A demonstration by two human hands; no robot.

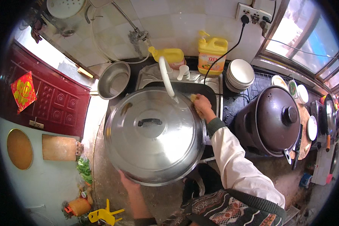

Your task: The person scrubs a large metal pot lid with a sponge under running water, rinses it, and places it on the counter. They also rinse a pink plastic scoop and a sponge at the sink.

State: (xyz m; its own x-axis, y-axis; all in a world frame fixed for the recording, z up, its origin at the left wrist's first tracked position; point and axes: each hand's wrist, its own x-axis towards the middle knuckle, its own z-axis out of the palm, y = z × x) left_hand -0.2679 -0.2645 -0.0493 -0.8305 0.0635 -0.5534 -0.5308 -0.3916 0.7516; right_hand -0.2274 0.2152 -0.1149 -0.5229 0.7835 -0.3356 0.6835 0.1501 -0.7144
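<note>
A large round steel pot lid (141,148) with a black handle tilts over the sink (208,87), its domed top facing me. At its lower left edge my left hand (129,181) grips the rim, the fingers partly hidden beneath the metal. My right hand (203,107) is closed around a yellowish scouring sponge (193,98) at the lid's upper right edge. Above the lid hangs a white curved faucet (165,77), its tip close to the metal. Much of the sink is hidden behind the lid.
A dark lidded pot (277,118) stands on the right counter, near stacked white bowls (240,75). Yellow detergent jugs (211,54) line the wall, under a hanging black cord (237,45). A metal basin (113,81) sits left. A yellow stool (104,215) is on the floor.
</note>
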